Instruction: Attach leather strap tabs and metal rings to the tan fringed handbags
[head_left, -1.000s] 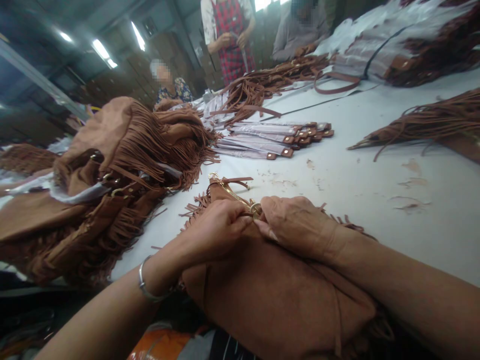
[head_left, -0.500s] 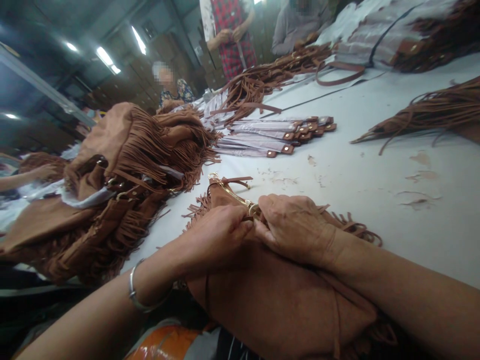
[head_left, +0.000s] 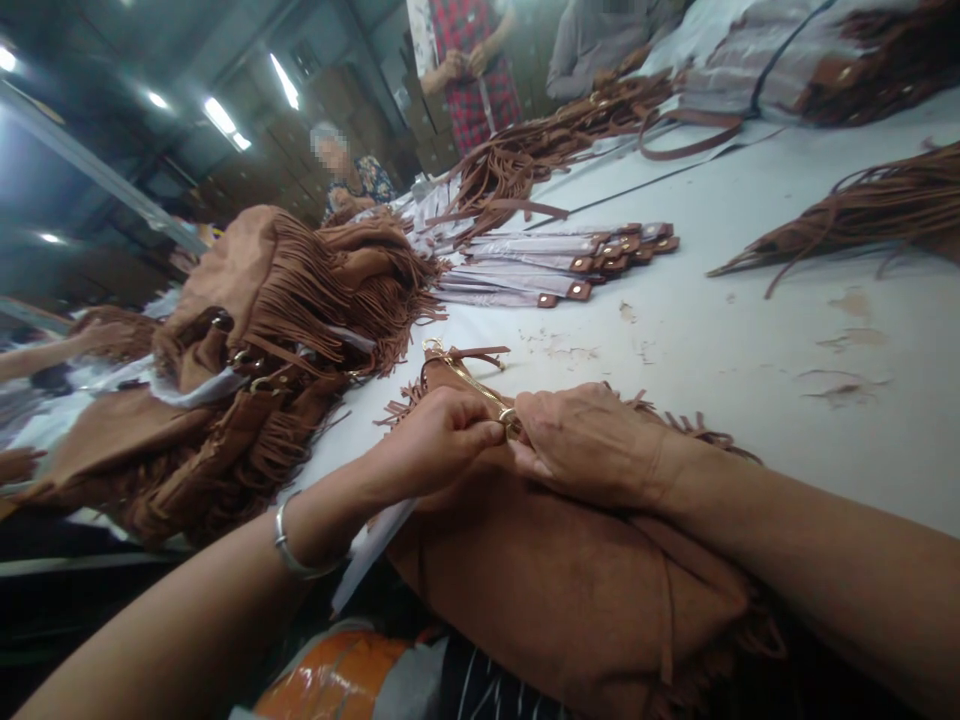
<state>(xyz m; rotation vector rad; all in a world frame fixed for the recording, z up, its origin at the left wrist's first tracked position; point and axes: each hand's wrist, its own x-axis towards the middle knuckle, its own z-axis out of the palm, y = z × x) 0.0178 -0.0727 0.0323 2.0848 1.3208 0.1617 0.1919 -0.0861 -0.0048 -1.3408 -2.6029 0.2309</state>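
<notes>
A brown fringed suede bag (head_left: 555,570) lies across my lap and the table edge, its gold zipper (head_left: 472,383) facing up. My right hand (head_left: 581,440) is closed on a gold ring (head_left: 510,418) at the bag's opening. Just left of it, my left hand (head_left: 450,435) is closed, thumb and fingers pinched close to the ring. From beneath that hand hangs a strap wrapped in white (head_left: 375,555); its upper end is hidden by the fingers. A thin brown zipper pull (head_left: 480,352) sticks out near the zipper's far end.
More fringed bags (head_left: 292,280) are heaped at left. Wrapped straps with brown ends (head_left: 577,262) lie mid-table. At right is a fringe bundle (head_left: 862,215), at the back a strapped stack (head_left: 787,65). Someone in a checked apron (head_left: 476,80) stands behind; another person's hand (head_left: 105,335) appears at left.
My left hand has turned a little, and the white-wrapped strap now shows below it. My right hand stays at the ring. The view has shifted slightly.
</notes>
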